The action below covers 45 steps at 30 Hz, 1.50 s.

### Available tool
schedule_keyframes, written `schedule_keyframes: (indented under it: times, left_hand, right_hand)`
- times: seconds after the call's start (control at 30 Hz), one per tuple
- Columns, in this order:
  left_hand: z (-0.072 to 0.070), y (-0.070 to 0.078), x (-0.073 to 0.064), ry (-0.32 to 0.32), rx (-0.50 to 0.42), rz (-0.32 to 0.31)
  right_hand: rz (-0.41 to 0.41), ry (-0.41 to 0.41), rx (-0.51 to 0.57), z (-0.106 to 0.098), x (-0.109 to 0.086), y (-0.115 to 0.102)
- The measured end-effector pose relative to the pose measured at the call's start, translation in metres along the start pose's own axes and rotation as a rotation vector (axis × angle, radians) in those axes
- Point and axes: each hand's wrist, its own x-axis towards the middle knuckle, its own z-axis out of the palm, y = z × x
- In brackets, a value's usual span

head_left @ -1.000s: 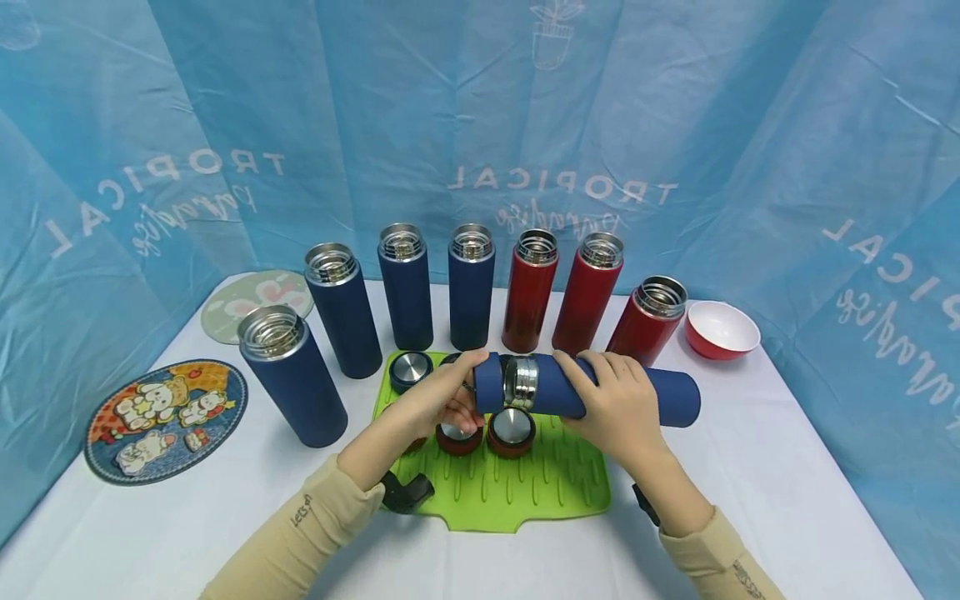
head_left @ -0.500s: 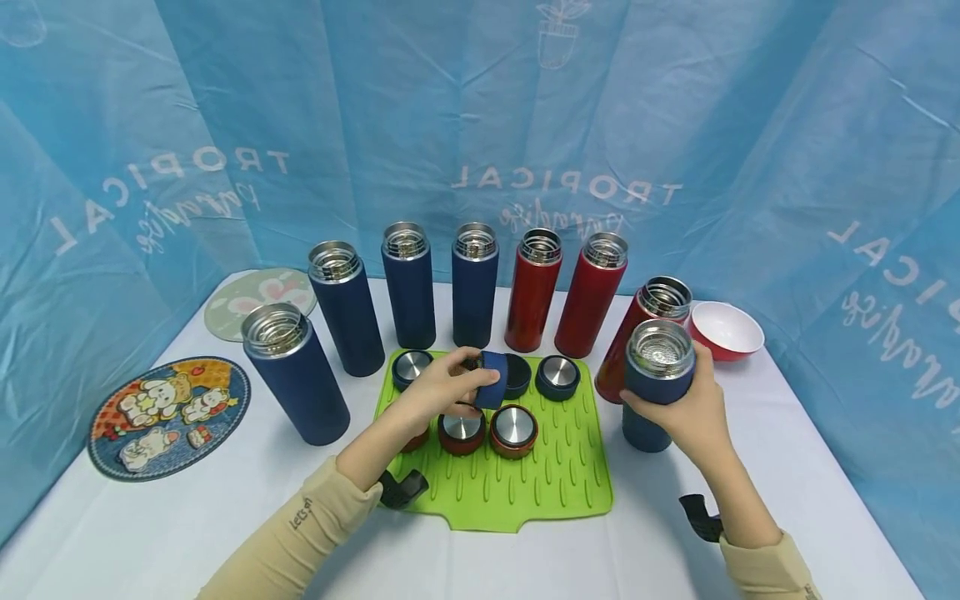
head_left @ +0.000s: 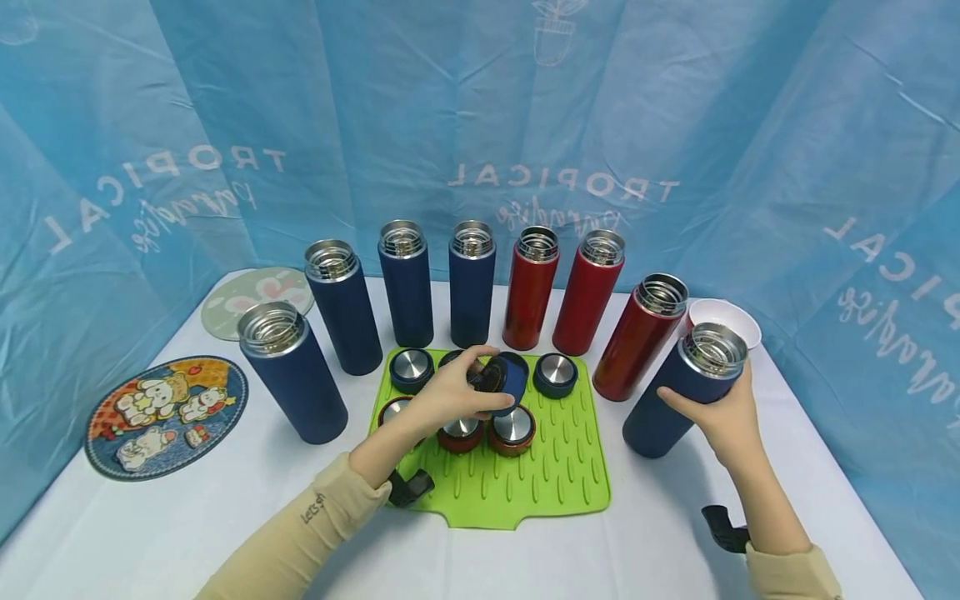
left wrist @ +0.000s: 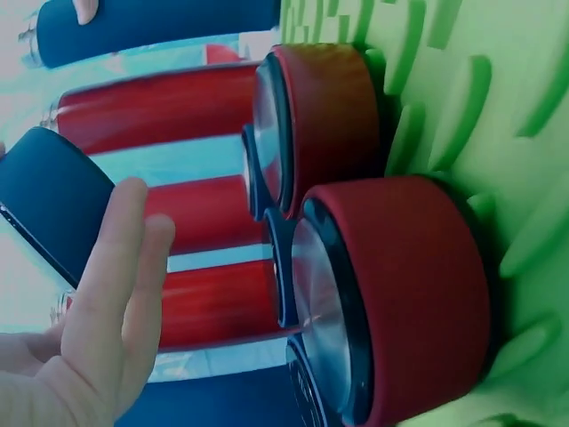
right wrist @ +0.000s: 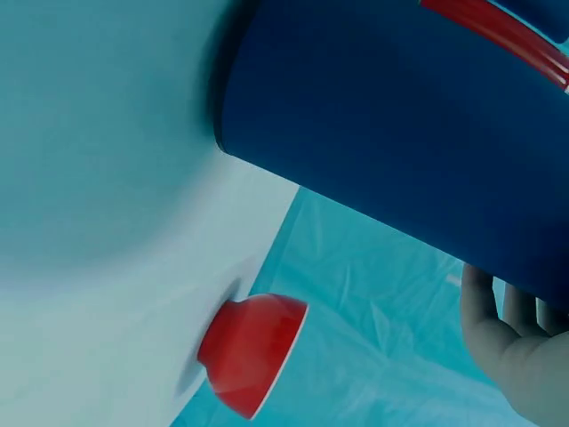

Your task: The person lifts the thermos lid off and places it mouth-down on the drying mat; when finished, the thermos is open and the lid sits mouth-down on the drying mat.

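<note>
In the head view my left hand (head_left: 450,393) pinches a dark blue bottle lid (head_left: 517,377), tilted on its side above the green ridged mat (head_left: 555,492). That lid (left wrist: 53,200) also shows at the left of the left wrist view, by the fingertips. My right hand (head_left: 723,417) grips an uncapped blue vacuum bottle (head_left: 660,408) near its steel neck, its base at the white table right of the mat. Red lids (head_left: 512,429) with steel tops lie on the mat under the left hand, and a blue lid (head_left: 556,375) lies to their right.
Uncapped blue bottles (head_left: 405,292) stand at the back left, red ones (head_left: 588,300) at the back right. A red bowl (head_left: 723,321) sits behind the right hand. At left lie a patterned oval placemat (head_left: 167,417) and a pale green one (head_left: 236,304).
The blue bottle was horizontal with its neck by the lid. My right hand has carried it right, upright to the table. The lid has stayed in my left hand and turned, its inside showing.
</note>
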Motion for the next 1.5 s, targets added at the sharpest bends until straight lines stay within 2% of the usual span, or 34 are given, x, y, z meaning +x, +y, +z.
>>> schedule_keyframes:
  times: [0.13,0.23,0.47,0.6,0.67,0.93,1.07,1.3,1.5]
  left_hand:
    - [0.011,0.002,0.005,-0.003,0.246,0.152]
    - [0.022,0.006,0.01,-0.051,0.376,0.243]
    - [0.053,0.006,0.027,-0.199,0.698,0.326]
    - [0.065,0.004,0.035,-0.234,0.877,0.385]
    - [0.07,0.003,0.039,-0.245,0.94,0.393]
    - [0.082,-0.002,0.048,-0.316,1.06,0.368]
    - [0.086,-0.006,0.05,-0.323,1.103,0.368]
    - [0.089,-0.008,0.048,-0.297,1.103,0.343]
    - [0.089,-0.01,0.046,-0.29,1.09,0.327]
  right_hand:
    - [-0.005,-0.018,0.025,-0.002,0.002,0.002]
    - [0.0,-0.033,0.057,-0.002,0.003,0.002]
    - [0.023,-0.051,0.074,-0.001,0.004,0.003]
    - [0.028,-0.047,0.085,0.0,0.003,0.003]
    - [0.024,-0.045,0.09,0.0,0.002,0.004]
    - [0.035,-0.041,0.1,0.001,0.002,0.006]
    - [0.046,-0.038,0.112,0.002,0.002,0.008]
    - [0.046,-0.032,0.141,0.004,0.001,0.006]
    - [0.109,0.009,0.112,0.007,-0.001,0.002]
